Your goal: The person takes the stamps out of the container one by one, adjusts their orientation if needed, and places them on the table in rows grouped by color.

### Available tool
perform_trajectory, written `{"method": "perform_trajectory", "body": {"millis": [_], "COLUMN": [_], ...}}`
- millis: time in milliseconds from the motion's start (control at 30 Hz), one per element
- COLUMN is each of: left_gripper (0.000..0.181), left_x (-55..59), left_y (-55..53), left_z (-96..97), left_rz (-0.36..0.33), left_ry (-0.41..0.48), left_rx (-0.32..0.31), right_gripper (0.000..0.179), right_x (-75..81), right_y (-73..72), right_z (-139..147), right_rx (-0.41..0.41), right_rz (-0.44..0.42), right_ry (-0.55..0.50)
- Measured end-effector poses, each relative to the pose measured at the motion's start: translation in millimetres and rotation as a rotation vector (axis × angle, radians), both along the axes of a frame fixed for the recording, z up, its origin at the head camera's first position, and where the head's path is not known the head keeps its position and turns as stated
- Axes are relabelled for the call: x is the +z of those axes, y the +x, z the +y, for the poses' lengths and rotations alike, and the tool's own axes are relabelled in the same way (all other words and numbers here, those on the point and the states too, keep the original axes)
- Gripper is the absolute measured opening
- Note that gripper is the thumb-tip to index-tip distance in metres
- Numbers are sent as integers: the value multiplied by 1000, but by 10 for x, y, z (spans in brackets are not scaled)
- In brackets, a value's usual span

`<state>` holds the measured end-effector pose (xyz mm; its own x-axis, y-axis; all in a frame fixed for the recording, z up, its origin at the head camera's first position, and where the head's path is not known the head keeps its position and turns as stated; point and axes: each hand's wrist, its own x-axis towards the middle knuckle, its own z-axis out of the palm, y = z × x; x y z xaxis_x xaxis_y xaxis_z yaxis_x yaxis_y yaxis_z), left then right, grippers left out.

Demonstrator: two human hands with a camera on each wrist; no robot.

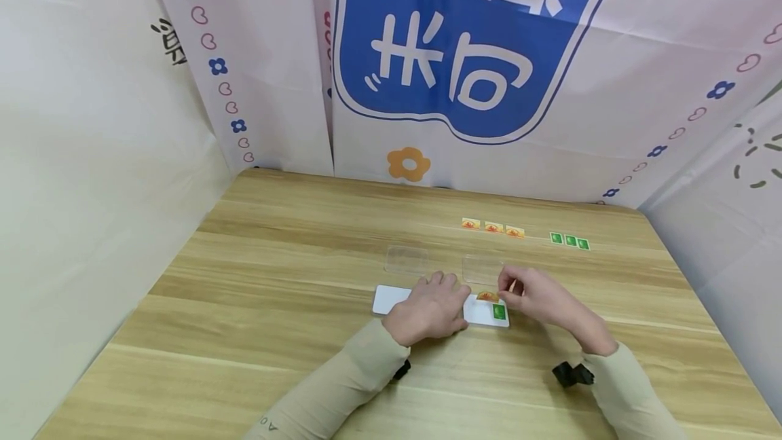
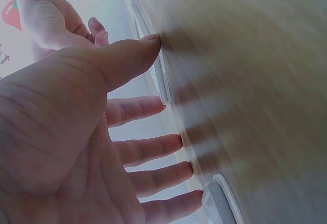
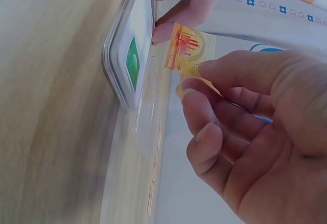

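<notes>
My right hand (image 1: 537, 296) pinches a small orange-and-yellow stamp-like sticker (image 3: 190, 45) between thumb and fingertips. In the head view the sticker overlaps the far edge of a white card-like rectangle (image 1: 479, 316). A green sticker (image 1: 499, 312) lies at that rectangle's right end. My left hand (image 1: 432, 305) is spread palm down, its thumb and index fingertips right at the left end of the same rectangle. Its other fingers reach straight to the wooden table, the little fingertip beside a second white rectangle (image 1: 389, 299), partly hidden by the hand.
Two clear flat plastic pieces (image 1: 407, 259) lie just beyond the white rectangles. Farther back are a row of three orange stickers (image 1: 492, 228) and a row of three green ones (image 1: 571, 241). Printed cloth (image 1: 275, 87) walls in the wooden table (image 1: 244, 345).
</notes>
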<state>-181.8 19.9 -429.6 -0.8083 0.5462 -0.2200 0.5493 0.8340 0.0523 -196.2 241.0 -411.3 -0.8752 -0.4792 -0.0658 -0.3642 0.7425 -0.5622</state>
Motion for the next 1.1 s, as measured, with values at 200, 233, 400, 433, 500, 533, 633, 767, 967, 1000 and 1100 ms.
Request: {"method": "perform_trajectory", "body": {"millis": [200, 233, 400, 433, 500, 533, 633, 767, 967, 1000, 1100], "left_gripper": [44, 44, 43, 43, 43, 44, 44, 43, 43, 43, 44], "left_x": [4, 5, 1, 1, -2, -3, -7, -12, -8, -7, -10], "left_y": [4, 4, 4, 3, 2, 1, -5, -13, -14, -12, -10], "left_z": [-3, -3, -2, -1, 1, 3, 10, 17, 13, 12, 9], "left_rz": [5, 7, 13, 13, 11, 7, -3, -15, -15, -12, -8], "left_ry": [-3, -4, -2, -2, -3, -3, -2, 0, -1, -2, 0], "left_rx": [-2, -3, -5, -4, -3, -2, 4, 7, 5, 5, 4], "right_gripper": [13, 13, 13, 13, 13, 13, 13, 12, 12, 12, 13], "right_x": [25, 28, 27, 23, 16, 11, -1, -14, -22, -24, -30], "right_y": [2, 1, -10, -13, -19, -22, -31, -45, -66, -68, -77], "right_z": [16, 19, 39, 44, 53, 57, 72, 93, 125, 131, 154], "right_rx": [0, -2, -14, -16, -18, -19, -21, -28, -30, -30, -37], "right_rz": [33, 38, 51, 51, 49, 49, 50, 52, 60, 66, 85], "right_ry": [-4, -2, 6, 7, 5, 4, 2, 6, -18, -23, -34]}}
